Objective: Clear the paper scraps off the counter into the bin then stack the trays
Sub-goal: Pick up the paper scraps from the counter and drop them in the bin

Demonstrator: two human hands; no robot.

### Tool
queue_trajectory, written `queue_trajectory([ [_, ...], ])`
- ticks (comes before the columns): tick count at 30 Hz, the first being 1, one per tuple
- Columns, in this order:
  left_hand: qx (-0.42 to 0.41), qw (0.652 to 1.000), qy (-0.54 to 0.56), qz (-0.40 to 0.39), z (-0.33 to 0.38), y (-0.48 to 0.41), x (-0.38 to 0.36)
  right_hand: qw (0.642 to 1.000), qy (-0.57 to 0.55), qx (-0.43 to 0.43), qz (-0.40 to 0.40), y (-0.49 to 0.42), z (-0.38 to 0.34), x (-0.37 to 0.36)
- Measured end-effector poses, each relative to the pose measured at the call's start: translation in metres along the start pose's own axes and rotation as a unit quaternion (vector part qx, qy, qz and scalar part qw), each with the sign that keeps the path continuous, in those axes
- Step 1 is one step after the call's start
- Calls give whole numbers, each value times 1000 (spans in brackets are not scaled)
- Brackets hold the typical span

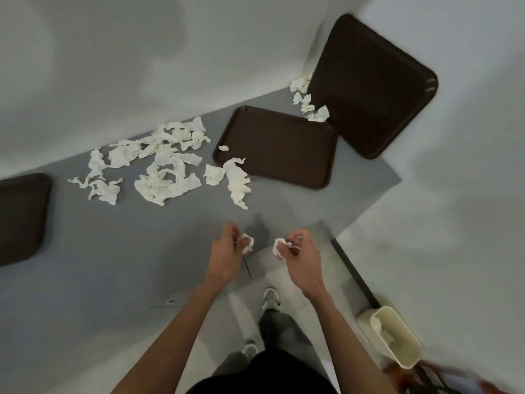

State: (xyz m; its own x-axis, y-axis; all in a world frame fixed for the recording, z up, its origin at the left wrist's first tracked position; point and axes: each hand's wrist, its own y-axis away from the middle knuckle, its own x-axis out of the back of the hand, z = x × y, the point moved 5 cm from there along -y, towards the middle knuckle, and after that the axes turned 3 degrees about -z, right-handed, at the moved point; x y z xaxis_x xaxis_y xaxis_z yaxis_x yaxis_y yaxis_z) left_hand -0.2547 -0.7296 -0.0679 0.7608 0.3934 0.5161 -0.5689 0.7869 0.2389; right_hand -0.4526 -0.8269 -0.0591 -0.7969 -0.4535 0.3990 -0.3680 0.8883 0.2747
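My left hand (227,248) pinches a small white paper scrap (246,242) over the near edge of the grey counter (113,251). My right hand (298,254) holds another white scrap (279,247) close beside it. Several torn white scraps (159,166) lie in a heap on the counter further back. One long scrap (237,180) lies over the front left corner of a dark brown tray (284,146). A second brown tray (375,81) lies at the far right with scraps (308,100) along its left edge. A third brown tray (22,214) is at the left edge.
A cream bin (397,336) stands on the floor at the lower right, below the counter's end, with some paper inside. A pale wall runs behind the counter and along the right. My legs and shoes (271,298) are on the tiled floor.
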Motion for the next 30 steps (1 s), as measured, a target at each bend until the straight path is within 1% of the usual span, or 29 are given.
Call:
queue_trajectory([
  [3, -42, 998, 14, -36, 17, 25, -19, 996, -73, -13, 54, 42, 13, 25],
  [6, -47, 993, 75, -81, 33, 54, -47, 986, -145, -34, 76, 81, 36, 53],
  [8, -53, 990, 83, -104, 43, 75, -69, 984, -148, -41, 94, 105, 57, 77],
  [11, -84, 987, 20, -136, 56, 100, -108, 981, -137, -50, 131, 134, 93, 120],
  [15, -80, 971, -30, -224, 74, 131, -178, 974, -103, -103, 176, 170, 160, 185],
  [17, -90, 959, -37, -267, 83, 147, -218, 968, -91, -131, 195, 187, 196, 220],
  [20, -94, 953, -77, -278, 91, 170, -284, 960, -59, -166, 217, 206, 256, 271],
  [22, -70, 956, -88, -270, 91, 185, -330, 953, -59, -205, 217, 217, 299, 302],
  [24, -49, 958, -99, -263, 86, 202, -374, 950, -45, -226, 212, 223, 339, 328],
  [30, -7, 955, -100, -281, 42, 230, -503, 944, 5, -259, 202, 211, 447, 374],
])
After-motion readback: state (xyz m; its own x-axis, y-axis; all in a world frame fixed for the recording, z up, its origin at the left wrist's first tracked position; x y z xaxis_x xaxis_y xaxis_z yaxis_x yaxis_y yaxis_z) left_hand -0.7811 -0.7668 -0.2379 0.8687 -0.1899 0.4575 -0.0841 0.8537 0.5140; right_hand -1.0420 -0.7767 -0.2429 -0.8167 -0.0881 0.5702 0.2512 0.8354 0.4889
